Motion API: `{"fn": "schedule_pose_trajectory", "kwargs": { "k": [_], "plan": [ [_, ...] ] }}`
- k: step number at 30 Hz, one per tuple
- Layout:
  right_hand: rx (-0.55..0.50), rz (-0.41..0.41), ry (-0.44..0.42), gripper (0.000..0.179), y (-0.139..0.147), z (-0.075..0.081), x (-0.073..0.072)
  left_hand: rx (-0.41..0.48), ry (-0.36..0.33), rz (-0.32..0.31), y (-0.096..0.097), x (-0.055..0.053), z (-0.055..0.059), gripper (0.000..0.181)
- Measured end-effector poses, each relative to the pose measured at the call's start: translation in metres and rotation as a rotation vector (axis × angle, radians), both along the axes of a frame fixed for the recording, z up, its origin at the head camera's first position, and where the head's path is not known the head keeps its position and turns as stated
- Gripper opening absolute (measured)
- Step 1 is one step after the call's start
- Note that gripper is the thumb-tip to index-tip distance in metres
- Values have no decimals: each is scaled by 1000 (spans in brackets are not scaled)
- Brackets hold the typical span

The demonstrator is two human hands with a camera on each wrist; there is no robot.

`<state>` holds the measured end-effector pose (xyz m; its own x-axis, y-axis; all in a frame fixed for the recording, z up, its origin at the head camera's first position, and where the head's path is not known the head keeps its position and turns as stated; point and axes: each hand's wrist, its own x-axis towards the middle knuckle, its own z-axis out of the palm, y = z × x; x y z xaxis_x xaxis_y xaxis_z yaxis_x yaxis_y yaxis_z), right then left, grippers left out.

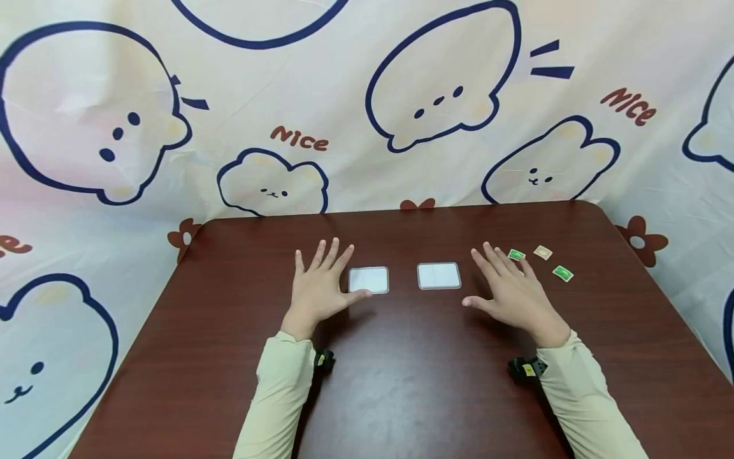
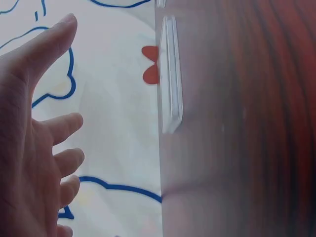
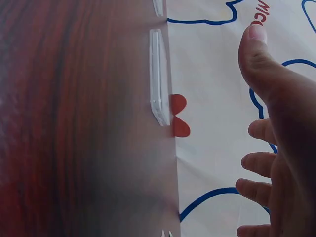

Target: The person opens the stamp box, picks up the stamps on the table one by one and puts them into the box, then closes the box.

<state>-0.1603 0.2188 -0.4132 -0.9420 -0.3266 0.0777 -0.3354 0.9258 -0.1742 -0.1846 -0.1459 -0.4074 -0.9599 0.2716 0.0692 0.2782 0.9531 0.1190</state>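
Observation:
Two flat, white, rounded rectangular cases with clear edges lie side by side mid-table, the left case [image 1: 369, 280] and the right case [image 1: 438, 276]. My left hand [image 1: 318, 287] is spread just left of the left case, its thumb overlapping that case's near corner in the head view. The left wrist view shows this hand [image 2: 34, 133] raised over the tabletop, holding nothing. To the right of the right case, my right hand [image 1: 510, 293] is spread too, fingers pointing away from me. Nothing is in this hand [image 3: 281, 143] in the right wrist view.
Beyond my right fingertips lie small printed cards: a green card [image 1: 517, 254], a beige card [image 1: 543, 252] and another green card [image 1: 563, 273]. The dark brown table [image 1: 401, 382] meets a white cloth backdrop [image 1: 350, 95] with cartoon drawings at its far edge and sides.

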Motion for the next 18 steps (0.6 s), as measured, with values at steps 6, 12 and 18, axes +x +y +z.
{"fn": "schedule_pose_trajectory", "kwargs": {
  "k": [6,12,18],
  "plan": [
    [12,11,14,95,0,-3,-3,1,24,-54,16,-7,0,97],
    [8,27,1,94,-2,-4,-7,0,38,-91,34,-13,-1,97],
    [-9,42,-45,93,-6,-11,-9,-38,-11,-112,52,-15,-7,96]
  ]
}}
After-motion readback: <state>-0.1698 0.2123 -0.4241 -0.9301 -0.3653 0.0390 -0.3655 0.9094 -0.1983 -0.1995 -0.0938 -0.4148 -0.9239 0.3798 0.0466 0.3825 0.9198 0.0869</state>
